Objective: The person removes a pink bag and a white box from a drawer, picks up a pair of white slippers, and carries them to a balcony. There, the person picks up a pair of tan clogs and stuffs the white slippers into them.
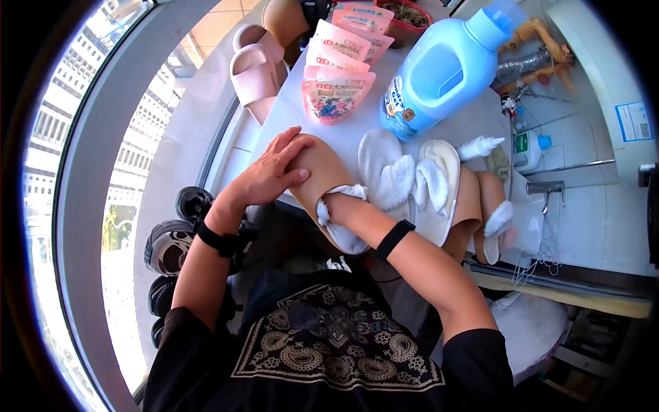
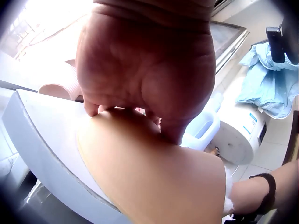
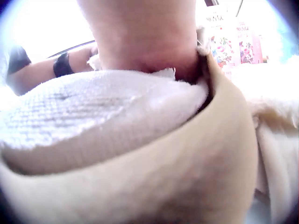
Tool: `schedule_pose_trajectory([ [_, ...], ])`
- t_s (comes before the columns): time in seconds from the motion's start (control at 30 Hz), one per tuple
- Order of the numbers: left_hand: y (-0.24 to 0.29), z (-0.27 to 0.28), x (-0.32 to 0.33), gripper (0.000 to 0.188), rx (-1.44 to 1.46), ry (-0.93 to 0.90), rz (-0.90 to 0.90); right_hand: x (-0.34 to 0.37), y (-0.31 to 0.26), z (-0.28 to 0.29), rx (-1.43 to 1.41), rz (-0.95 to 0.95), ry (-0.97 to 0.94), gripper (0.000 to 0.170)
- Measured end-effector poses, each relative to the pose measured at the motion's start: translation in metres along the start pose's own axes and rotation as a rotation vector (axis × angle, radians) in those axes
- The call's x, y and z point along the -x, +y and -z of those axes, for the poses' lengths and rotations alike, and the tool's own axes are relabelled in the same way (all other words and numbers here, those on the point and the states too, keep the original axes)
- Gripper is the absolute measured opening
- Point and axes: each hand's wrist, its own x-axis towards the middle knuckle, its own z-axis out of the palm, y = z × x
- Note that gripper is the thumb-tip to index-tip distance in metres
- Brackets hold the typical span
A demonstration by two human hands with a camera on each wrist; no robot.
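A tan slipper [image 1: 317, 165] lies at the front edge of the white table, its toe pointing up and left. My left hand [image 1: 278, 165] grips the toe, thumb on top of the upper and fingers over the far edge. My right hand [image 1: 338, 206] reaches into the slipper's opening, its fingers hidden under the upper. White fluffy lining [image 1: 351, 240] shows around that wrist and at the heel. In the right wrist view, the textured white sole piece [image 3: 60, 112] fills the opening beneath the wrist. Beside it lie two white fleecy slipper liners [image 1: 376, 154].
More tan slippers [image 1: 467, 206] lie at the right edge. A blue laundry gel jug [image 1: 439, 75], several pink pouches [image 1: 336, 93] and a white squeeze bottle [image 1: 480, 147] stand behind. Pink slippers [image 1: 255, 75] sit left of the table, dark shoes [image 1: 168, 247] below the window, a faucet [image 1: 546, 189] right.
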Motion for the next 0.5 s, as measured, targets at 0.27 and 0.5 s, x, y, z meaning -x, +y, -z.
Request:
schedule_pose_trajectory([
  [0.27,-0.003,0.0,0.001,0.05,0.025,-0.032,0.024,0.038,0.003,0.006,0.084,-0.069,-0.134,0.026],
  [0.5,-0.002,0.002,0.0,0.053,0.055,-0.036,0.02,0.084,0.006,0.036,-0.086,0.147,-0.025,0.031],
])
